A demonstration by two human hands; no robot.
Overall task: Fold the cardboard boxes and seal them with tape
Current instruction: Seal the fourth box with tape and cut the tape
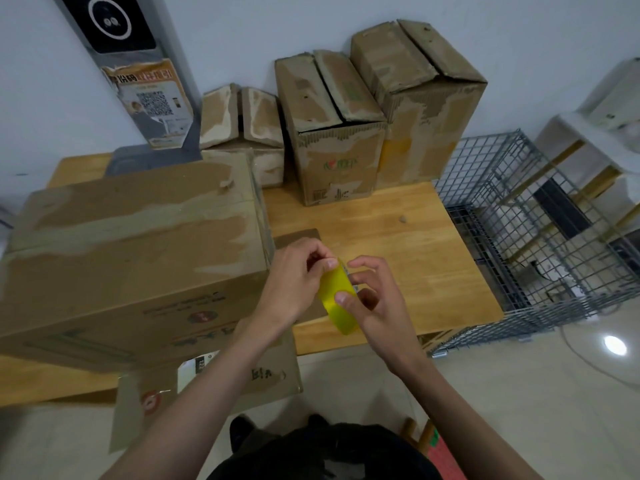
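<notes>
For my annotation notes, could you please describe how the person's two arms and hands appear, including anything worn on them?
Both forearms are bare up to the frame's bottom edge, with no sleeves in view. The left hand and the right hand wear no gloves, and no rings, watch or wristband are visible. Fingernails are short and plain. No markings show on either arm.

The tape roll (337, 299) looks like glossy yellow plastic. At nine o'clock, the large box (131, 244) is matt brown cardboard, scuffed where old tape tore its paper skin. The table (391, 244) is smooth, light varnished wood. At three o'clock, the cage (512, 216) is grey metal wire.
</notes>
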